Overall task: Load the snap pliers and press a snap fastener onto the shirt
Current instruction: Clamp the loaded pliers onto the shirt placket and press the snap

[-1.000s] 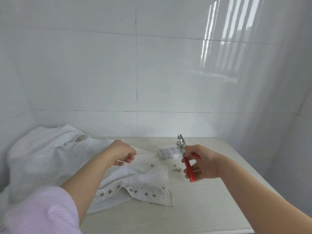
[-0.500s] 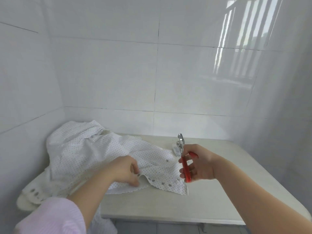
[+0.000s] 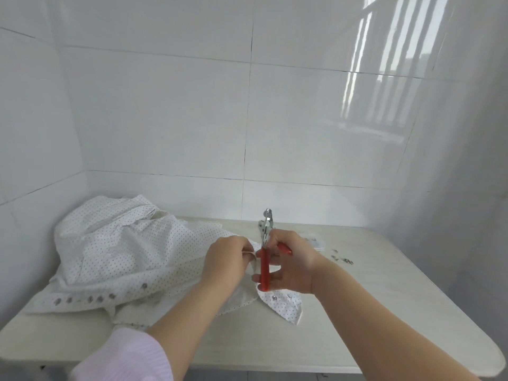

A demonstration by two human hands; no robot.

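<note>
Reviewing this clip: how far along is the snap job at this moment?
Done: the shirt already carries a row of snaps along its near edge, and the right hand has the pliers up, head upright. In hand: the left hand pinches a fabric edge beside the pliers. Left: fabric is not yet between the jaws; whether they are loaded cannot be told. Loose snaps lie on the table.

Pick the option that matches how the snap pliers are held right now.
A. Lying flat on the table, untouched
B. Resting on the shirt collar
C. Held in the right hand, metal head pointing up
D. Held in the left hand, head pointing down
C: the right hand wraps the red handles of the snap pliers, whose metal head points up, while the left hand pinches the shirt edge beside them.
</note>
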